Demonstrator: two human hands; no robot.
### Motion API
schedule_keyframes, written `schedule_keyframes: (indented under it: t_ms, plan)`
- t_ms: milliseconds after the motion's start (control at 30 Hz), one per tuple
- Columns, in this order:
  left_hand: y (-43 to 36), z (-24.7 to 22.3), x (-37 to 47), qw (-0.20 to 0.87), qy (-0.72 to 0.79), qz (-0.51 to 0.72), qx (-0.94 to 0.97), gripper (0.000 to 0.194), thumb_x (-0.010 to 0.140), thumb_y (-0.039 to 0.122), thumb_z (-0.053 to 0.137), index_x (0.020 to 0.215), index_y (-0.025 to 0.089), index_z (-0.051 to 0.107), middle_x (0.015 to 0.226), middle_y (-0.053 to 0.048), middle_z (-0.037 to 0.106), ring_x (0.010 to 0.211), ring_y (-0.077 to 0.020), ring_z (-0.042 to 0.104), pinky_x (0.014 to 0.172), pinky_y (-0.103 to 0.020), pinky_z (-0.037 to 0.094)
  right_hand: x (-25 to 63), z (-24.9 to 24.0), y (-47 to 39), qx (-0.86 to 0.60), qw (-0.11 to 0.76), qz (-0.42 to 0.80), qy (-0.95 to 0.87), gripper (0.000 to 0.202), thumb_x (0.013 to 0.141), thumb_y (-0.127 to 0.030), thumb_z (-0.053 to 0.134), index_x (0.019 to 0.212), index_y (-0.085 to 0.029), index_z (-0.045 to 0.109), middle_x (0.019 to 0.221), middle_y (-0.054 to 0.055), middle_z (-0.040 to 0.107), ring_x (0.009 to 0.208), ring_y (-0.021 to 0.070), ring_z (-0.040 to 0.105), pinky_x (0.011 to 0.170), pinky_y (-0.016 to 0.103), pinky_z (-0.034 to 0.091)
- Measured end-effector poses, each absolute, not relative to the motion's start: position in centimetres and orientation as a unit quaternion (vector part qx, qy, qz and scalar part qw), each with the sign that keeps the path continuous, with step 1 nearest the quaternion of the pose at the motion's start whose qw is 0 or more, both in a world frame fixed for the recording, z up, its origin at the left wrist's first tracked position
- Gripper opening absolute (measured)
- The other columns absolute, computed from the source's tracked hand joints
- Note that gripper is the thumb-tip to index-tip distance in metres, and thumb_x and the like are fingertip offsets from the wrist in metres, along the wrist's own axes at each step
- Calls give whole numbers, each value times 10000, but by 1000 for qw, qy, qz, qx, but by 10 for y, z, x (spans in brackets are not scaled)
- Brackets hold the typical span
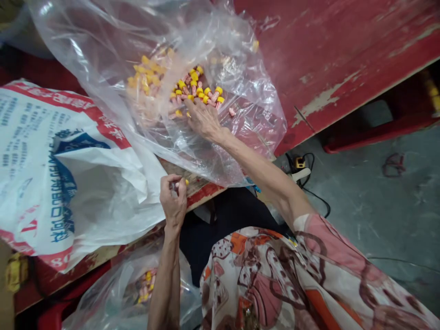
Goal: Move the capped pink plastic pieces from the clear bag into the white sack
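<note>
red tabletop [343, 50], paint worn, carries everything. a white woven sack [51, 174] lies open at its left edge. a clear plastic bag [113, 64] lies spread at centre and holds a heap of small pink-and-yellow parts [195, 89]. the right hand [202, 120] reaches inside the bag, fingers spread and touching the heap. the left hand [174, 199] sits at the near tabletop edge, fingers pinched together on one part [182, 183]. a second clear bag [137, 288] of parts hangs below.
</note>
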State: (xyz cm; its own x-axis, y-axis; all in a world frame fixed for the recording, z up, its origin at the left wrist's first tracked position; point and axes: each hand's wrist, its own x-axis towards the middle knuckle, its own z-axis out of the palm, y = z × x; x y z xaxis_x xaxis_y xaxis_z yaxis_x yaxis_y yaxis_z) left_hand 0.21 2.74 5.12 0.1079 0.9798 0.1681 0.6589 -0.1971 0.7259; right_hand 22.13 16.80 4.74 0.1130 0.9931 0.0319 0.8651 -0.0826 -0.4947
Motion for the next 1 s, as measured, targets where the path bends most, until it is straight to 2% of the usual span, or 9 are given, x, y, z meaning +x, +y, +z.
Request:
schedule_keyframes:
  t_ms: [133, 267, 400, 500, 567, 667, 767, 933, 1000]
  plan:
    - [24, 42, 0, 266, 583, 348, 684, 153, 941, 314, 592, 1049, 206, 603, 932, -18, 609, 770, -140, 589, 740, -278, 513, 233, 56, 160, -723, 220, 147, -638, 303, 1080, -231, 516, 1285, -51, 648, 1326, 147, 670, 1100, 153, 606, 847, 295, 384]
    - [26, 34, -3, 318, 597, 339, 654, 189, 907, 342, 634, 1041, 209, 640, 868, -4, 619, 696, -127, 568, 662, -254, 500, 239, 68, 146, -712, 244, 133, -645, 180, 1025, -138, 555, 1146, -63, 665, 1229, 149, 708, 983, 138, 585, 766, 287, 349]
    - [26, 37, -8, 278, 607, 387, 636, 187, 923, 359, 629, 1032, 208, 646, 901, -15, 630, 725, -128, 582, 684, -252, 517, 225, 95, 104, -640, 458, 143, -600, 75, 1042, -225, 584, 1002, -176, 623, 1073, 73, 721, 824, 125, 555, 784, 291, 398]
    - [25, 38, -13, 283, 566, 359, 686, 159, 929, 366, 623, 949, 210, 646, 911, -31, 640, 777, -145, 606, 728, -272, 534, 194, 102, 59, -585, 563, 267, -519, 230, 1057, -424, 586, 934, -230, 588, 943, 14, 703, 690, 122, 508, 737, 300, 436]
    - [26, 39, -17, 299, 576, 344, 679, 177, 914, 387, 640, 944, 213, 644, 875, -19, 645, 738, -140, 605, 710, -271, 534, 171, 91, 34, -575, 565, 363, -467, 329, 1021, -541, 597, 886, -240, 596, 846, -8, 671, 632, 123, 473, 680, 303, 433]
    - [26, 40, -25, 316, 617, 388, 607, 309, 867, 415, 690, 1086, 207, 626, 881, -3, 656, 670, -123, 612, 657, -253, 536, 145, 64, 16, -577, 564, 462, -368, 429, 917, -655, 661, 830, -242, 585, 730, -34, 596, 595, 119, 456, 608, 290, 406]
    - [22, 41, -30, 287, 625, 446, 573, 457, 873, 410, 689, 1259, 203, 560, 949, -10, 653, 675, -119, 640, 646, -246, 543, 136, 47, 13, -540, 598, 534, -258, 474, 837, -692, 710, 845, -242, 563, 676, -61, 532, 566, 106, 443, 560, 270, 378]
    - [24, 39, -32, 244, 587, 329, 699, 271, 897, 367, 627, 1114, 206, 634, 992, -51, 683, 871, -180, 683, 817, -310, 567, 134, 59, 4, -479, 607, 590, -233, 499, 798, -693, 749, 853, -240, 547, 657, -81, 516, 527, 83, 427, 543, 254, 381]
    - [28, 39, -32, 268, 583, 299, 706, 317, 873, 356, 638, 1155, 210, 644, 1023, -52, 690, 867, -185, 679, 806, -314, 567, 130, 67, -2, -477, 596, 596, -249, 480, 824, -686, 729, 882, -245, 549, 630, -92, 504, 508, 86, 428, 529, 250, 384]
